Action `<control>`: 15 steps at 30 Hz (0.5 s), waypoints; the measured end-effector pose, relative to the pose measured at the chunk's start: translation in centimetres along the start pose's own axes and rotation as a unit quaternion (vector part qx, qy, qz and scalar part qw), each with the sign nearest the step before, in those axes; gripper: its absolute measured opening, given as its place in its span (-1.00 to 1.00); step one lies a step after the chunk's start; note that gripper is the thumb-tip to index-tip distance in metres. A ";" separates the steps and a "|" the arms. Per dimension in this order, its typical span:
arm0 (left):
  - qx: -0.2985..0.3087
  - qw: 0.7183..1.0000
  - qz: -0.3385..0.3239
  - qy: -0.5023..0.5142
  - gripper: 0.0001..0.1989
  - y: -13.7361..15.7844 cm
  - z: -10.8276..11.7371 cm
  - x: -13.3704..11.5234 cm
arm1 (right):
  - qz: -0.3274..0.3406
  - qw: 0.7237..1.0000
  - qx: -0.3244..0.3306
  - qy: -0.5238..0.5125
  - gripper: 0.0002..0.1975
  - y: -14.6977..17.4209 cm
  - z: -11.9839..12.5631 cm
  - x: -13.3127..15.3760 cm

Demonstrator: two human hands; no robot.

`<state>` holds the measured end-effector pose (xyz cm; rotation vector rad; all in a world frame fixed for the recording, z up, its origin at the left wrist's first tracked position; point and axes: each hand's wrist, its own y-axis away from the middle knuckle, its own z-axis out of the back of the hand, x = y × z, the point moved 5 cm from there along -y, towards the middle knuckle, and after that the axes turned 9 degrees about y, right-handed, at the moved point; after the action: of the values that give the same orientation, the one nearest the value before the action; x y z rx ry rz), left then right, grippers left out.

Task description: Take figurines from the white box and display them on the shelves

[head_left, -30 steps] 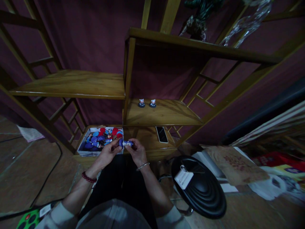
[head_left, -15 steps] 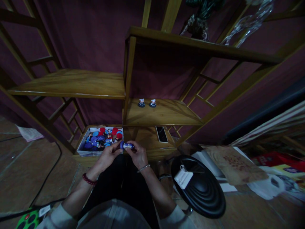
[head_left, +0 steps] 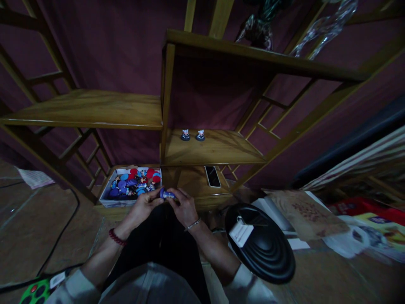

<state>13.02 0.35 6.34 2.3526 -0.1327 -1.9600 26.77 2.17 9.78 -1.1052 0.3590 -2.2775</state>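
Note:
A small purple-and-white figurine (head_left: 167, 194) lies sideways between my two hands, above my lap. My left hand (head_left: 148, 205) pinches its round purple end, which looks like its base. My right hand (head_left: 184, 207) has its fingers around the other end, so part of the figurine is hidden. Just left of my hands, a white box (head_left: 128, 202) holds a heap of figurines with purple, red and blue round bases. On the middle shelf two small figurines, a left one (head_left: 185, 135) and a right one (head_left: 200, 135), stand upright side by side.
A wooden shelf unit (head_left: 82, 109) fills the front. A phone (head_left: 213, 176) lies on its lowest board. To my right are a black round stool (head_left: 262, 247) with a white tag and a plastic bag (head_left: 346, 240). A black cable (head_left: 68, 223) runs across the floor at left.
The view has shifted slightly. The figurine has turned a little in my fingers, and my right hand's grip on it has moved slightly. Both hands still hold it.

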 end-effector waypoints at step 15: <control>0.030 1.000 0.002 -0.003 -0.43 0.0 -0.4 -0.1 | -0.039 0.999 0.026 0.003 -0.83 0.1 0.2 -0.3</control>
<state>13.42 0.32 6.56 2.3814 -0.2004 -1.9891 27.12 2.26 9.64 -1.1043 0.2626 -2.3448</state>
